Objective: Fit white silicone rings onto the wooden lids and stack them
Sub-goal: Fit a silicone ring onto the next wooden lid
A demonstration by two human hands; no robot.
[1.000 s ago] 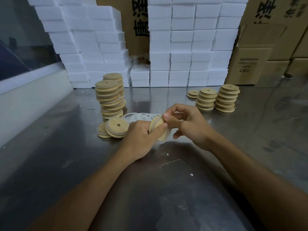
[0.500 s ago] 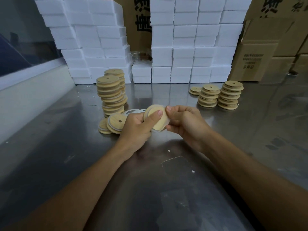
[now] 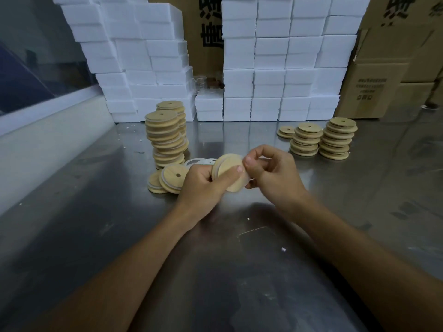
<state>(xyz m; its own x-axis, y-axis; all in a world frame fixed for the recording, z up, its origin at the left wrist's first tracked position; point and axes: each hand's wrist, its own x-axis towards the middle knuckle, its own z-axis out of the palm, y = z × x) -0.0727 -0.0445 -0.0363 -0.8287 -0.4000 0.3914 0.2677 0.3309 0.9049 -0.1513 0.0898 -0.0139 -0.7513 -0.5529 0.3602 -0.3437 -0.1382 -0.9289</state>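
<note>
My left hand (image 3: 203, 185) grips a round wooden lid (image 3: 227, 168) held on edge above the steel table, thumb across its face. My right hand (image 3: 271, 173) pinches the white silicone ring (image 3: 245, 179) at the lid's right rim. Loose white rings (image 3: 199, 161) lie on the table just behind my left hand. Two tall leaning stacks of ringed lids (image 3: 165, 137) stand at the left, with two ringed lids (image 3: 171, 178) lying at their foot. Plain lids sit in stacks (image 3: 335, 138) at the right.
The steel table (image 3: 215, 259) stretches toward me. White foam boxes (image 3: 275, 68) are piled along the back, with cardboard cartons (image 3: 388, 68) behind and to the right. A pale wall panel (image 3: 36, 144) runs along the left edge.
Both hands have turned the lid and worked round its rim; the right fingers shifted from the lid's top edge to its right rim. The stacks have not changed.
</note>
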